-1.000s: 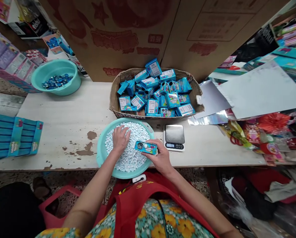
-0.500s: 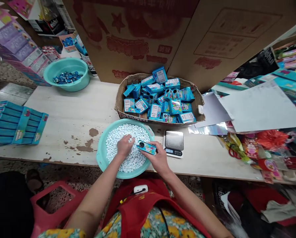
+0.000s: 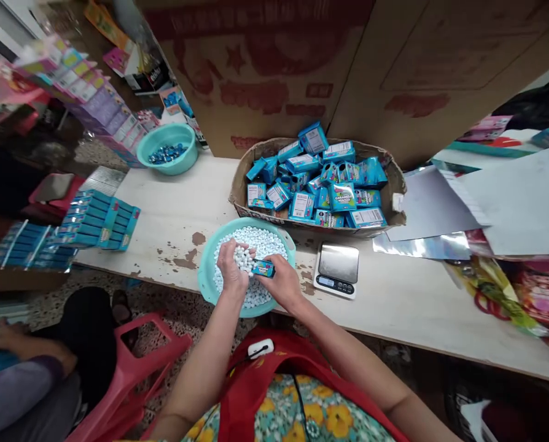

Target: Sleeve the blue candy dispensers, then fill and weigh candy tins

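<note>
My left hand (image 3: pixel 231 267) is cupped around a heap of small white candies (image 3: pixel 244 259), palm turned up toward the box. In my right hand (image 3: pixel 281 282) is a small blue candy box (image 3: pixel 263 267), its end close against the heaped candies. Both hands are over a turquoise basin (image 3: pixel 205 279) filled with more of the same white candies. Fingers hide the box's opening, so I cannot tell whether candies are passing into it. To the right of the basin lies a small digital scale (image 3: pixel 338 269).
Behind the basin, a cut-down cardboard tray (image 3: pixel 397 215) holds many blue candy boxes. A second turquoise basin (image 3: pixel 189 156) contains blue wrapped sweets. Stacked blue packs (image 3: pixel 102 221) stand on the left, papers (image 3: pixel 435 205) lie right. A large carton (image 3: pixel 274 80) blocks the back. Another person's arm (image 3: pixel 35 350) shows lower left.
My left hand has risen from the candies with a handful and turned up beside the box. The box has been brought left toward it. The view has swung left.
</note>
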The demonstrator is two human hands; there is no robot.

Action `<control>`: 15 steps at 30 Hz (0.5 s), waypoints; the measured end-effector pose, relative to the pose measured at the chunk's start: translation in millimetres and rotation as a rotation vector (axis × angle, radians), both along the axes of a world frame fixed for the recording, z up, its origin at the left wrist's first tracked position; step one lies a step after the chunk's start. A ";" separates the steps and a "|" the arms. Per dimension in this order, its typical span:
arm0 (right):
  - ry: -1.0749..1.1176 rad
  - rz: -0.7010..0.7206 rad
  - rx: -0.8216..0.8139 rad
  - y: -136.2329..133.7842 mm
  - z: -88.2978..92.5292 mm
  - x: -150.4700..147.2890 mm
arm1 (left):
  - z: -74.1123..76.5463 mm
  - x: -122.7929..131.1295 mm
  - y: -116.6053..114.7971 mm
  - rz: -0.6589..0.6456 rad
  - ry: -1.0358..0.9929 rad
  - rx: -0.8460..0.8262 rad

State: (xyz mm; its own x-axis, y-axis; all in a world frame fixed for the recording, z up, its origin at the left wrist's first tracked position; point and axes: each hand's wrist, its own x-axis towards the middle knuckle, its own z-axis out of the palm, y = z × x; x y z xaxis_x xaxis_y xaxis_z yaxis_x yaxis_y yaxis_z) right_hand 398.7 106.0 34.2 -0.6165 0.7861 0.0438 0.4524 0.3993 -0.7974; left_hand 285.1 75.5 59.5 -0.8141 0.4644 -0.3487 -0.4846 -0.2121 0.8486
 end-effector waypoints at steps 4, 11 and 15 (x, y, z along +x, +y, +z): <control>-0.005 0.015 0.035 0.5 22.2 2.1 | 17.9 2.4 -1.2 0.044 0.009 -0.061; -0.010 -0.129 0.055 -11.0 58.9 -9.9 | 52.5 -5.3 0.0 -0.037 0.076 -0.052; -0.043 -0.139 0.104 -17.7 57.6 -23.3 | 48.9 -20.9 -2.1 -0.069 0.047 -0.023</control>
State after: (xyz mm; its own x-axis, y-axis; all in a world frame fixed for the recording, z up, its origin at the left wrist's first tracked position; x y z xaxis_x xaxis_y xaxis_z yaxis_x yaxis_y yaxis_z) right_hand 375.4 88.3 91.8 -0.5050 0.8567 0.1053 0.5419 0.4096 -0.7339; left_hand 264.2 73.3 108.4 -0.7960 0.5122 -0.3225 -0.4571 -0.1593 0.8750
